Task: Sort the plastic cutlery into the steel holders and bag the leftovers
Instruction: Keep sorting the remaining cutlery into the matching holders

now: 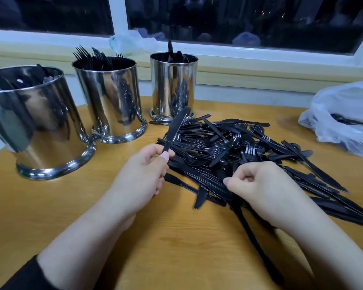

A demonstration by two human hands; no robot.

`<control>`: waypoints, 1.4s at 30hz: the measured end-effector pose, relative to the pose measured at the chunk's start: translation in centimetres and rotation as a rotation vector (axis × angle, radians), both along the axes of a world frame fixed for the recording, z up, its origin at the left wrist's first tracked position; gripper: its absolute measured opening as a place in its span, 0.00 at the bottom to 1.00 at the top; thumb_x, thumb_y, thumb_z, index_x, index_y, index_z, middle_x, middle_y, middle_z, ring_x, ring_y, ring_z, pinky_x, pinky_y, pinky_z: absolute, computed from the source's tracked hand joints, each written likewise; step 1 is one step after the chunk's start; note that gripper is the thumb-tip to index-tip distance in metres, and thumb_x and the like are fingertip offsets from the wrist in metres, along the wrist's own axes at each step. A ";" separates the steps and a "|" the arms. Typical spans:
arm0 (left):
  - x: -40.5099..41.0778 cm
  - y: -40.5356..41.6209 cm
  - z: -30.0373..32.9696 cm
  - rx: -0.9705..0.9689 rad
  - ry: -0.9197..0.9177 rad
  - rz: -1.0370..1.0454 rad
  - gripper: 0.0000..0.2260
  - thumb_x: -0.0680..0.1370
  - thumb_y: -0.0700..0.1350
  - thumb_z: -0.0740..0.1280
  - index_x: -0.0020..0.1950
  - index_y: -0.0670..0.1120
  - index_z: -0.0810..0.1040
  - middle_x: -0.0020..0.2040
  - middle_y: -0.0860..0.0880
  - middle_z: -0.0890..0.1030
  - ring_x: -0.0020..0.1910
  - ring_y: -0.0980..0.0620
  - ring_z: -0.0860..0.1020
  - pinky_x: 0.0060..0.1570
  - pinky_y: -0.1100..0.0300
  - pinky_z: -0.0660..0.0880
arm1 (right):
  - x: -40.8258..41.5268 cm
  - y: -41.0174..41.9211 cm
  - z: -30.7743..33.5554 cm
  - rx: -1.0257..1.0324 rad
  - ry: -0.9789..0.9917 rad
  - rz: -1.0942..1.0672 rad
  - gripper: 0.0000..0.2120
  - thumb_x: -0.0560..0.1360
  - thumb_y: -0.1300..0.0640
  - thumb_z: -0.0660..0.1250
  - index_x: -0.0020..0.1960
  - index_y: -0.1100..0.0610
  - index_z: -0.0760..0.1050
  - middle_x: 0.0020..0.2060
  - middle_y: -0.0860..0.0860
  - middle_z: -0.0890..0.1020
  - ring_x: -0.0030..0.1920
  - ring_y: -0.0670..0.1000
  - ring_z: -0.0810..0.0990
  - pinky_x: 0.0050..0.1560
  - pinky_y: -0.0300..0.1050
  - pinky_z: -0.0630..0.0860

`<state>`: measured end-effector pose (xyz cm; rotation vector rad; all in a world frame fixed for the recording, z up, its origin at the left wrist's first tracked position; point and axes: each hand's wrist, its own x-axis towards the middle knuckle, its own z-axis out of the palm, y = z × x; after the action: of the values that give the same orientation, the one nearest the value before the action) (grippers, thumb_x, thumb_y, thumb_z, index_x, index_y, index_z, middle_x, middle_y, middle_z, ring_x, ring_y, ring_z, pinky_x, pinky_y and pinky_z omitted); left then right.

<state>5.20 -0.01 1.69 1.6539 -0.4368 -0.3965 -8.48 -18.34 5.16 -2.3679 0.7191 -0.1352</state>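
Observation:
A heap of black plastic cutlery [249, 155] lies on the wooden table [50, 206]. My left hand [143, 170] pinches a black knife [175, 127] by its handle, blade pointing up and away. My right hand [262, 185] has its fingers curled on pieces at the heap's near edge; a long black knife [252, 233] runs from under it toward me. Three steel holders stand at the back: the left holder [36, 130] with knives, the middle holder [111, 101] with forks, the right holder [173, 86] with a few pieces.
A white plastic bag [344, 116] with some cutlery inside lies at the table's right edge. Another crumpled clear bag [130, 42] sits on the window sill behind the holders. The window and wall close off the far side.

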 end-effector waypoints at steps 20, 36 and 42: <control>-1.2 -0.7 0.7 -0.107 0.256 -0.048 0.15 0.84 0.52 0.65 0.41 0.46 0.76 0.31 0.52 0.65 0.27 0.54 0.63 0.30 0.59 0.64 | -2.7 -0.7 2.2 0.447 -0.247 0.013 0.18 0.77 0.56 0.65 0.31 0.60 0.65 0.29 0.55 0.64 0.33 0.55 0.60 0.37 0.51 0.58; -2.9 -2.6 1.1 -0.218 0.322 -0.079 0.15 0.83 0.53 0.65 0.39 0.51 0.82 0.37 0.49 0.77 0.30 0.54 0.71 0.28 0.60 0.64 | -0.5 1.0 0.8 0.100 -0.254 0.078 0.12 0.78 0.43 0.67 0.41 0.49 0.81 0.26 0.48 0.75 0.25 0.44 0.67 0.29 0.39 0.65; -2.0 -1.7 1.6 -0.187 0.317 -0.057 0.14 0.82 0.56 0.66 0.51 0.47 0.84 0.30 0.51 0.68 0.26 0.52 0.66 0.27 0.60 0.65 | 4.6 -6.2 1.0 -0.397 -0.188 0.018 0.10 0.81 0.51 0.66 0.62 0.46 0.80 0.51 0.44 0.79 0.52 0.48 0.77 0.48 0.43 0.70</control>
<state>3.23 -1.75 3.30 1.3703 -0.2739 -0.6307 -3.92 -24.51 6.20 -2.6860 0.6240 -0.5292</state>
